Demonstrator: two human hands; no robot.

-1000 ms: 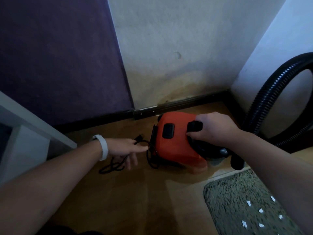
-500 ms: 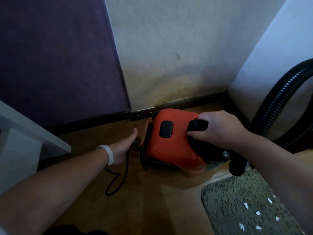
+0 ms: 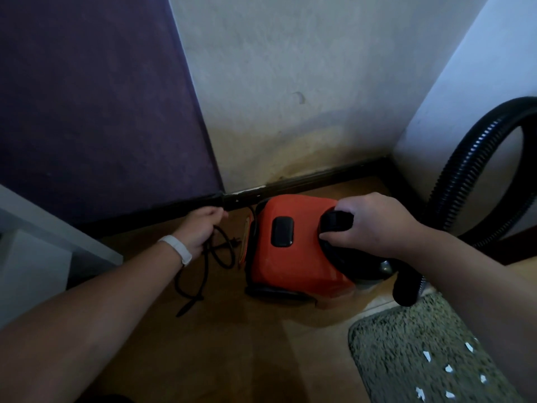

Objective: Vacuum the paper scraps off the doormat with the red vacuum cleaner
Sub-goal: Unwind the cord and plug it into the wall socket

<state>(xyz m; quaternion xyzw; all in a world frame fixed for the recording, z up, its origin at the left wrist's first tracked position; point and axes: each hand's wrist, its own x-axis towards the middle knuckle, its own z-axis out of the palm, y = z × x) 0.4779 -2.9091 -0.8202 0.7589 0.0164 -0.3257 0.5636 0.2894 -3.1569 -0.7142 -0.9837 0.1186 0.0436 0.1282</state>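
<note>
The red vacuum cleaner (image 3: 290, 248) stands on the wooden floor close to the wall's skirting. My right hand (image 3: 374, 225) grips its black handle on top. To its left, my left hand (image 3: 200, 231) holds the black power cord (image 3: 203, 269), which loops down over the floor; the plug lies beside the vacuum. A grey shaggy doormat (image 3: 406, 356) lies at the lower right with several white paper scraps (image 3: 449, 368) on it. My right forearm hides part of the mat.
The black ribbed hose (image 3: 465, 170) arcs up at the right beside a white wall. A white shelf unit (image 3: 43, 257) stands at the left. A purple panel and a stained white wall close the corner behind the vacuum.
My left hand has closed on the power cord and lifted it beside the vacuum. The right hand keeps its grip on the handle; the vacuum has turned slightly.
</note>
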